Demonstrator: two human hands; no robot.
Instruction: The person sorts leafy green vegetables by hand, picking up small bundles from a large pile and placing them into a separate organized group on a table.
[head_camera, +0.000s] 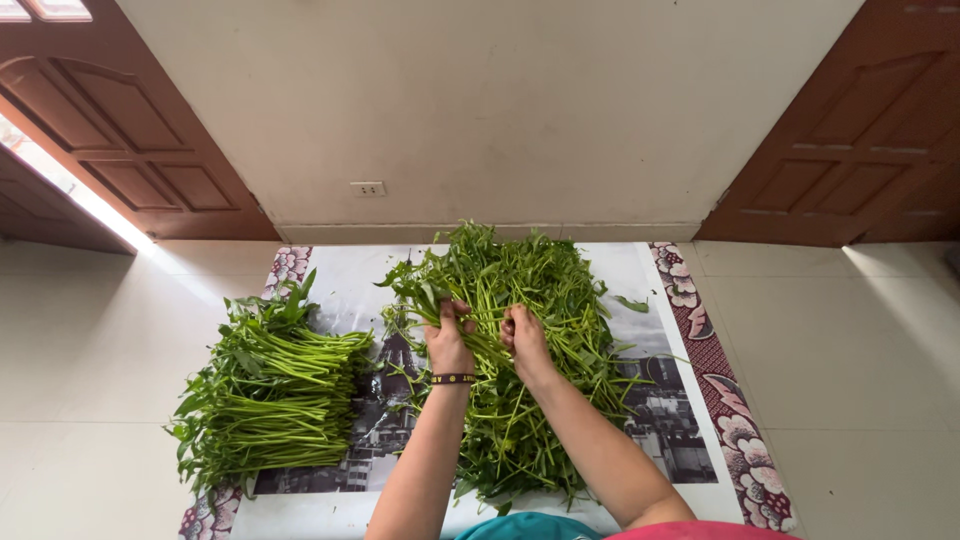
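From the head camera, looking straight down: both hands are deep in the loose heap of greens (520, 350) that fills the centre of the printed mat (690, 440). The left hand (449, 340), with a dark beaded bracelet (453, 379) on its wrist, has its fingers clenched round a tuft of stems, leafy tops poking out toward eleven o'clock. The right hand (526, 342) sits just beside it at three o'clock, fingers curled in and pinching stalks from the same clump. Out at nine o'clock lies the tidy bundle (270, 395), stems all running one way, well apart from the heap. By my reading this is the sorting step, a few stalks being teased free of the tangle. The next move looks to call for a clean pull so the stems come out without dragging their neighbours, then a line-up with that stacked pile. Beyond, pale floor tiles (100, 330) and a wall socket (367, 188) at twelve.
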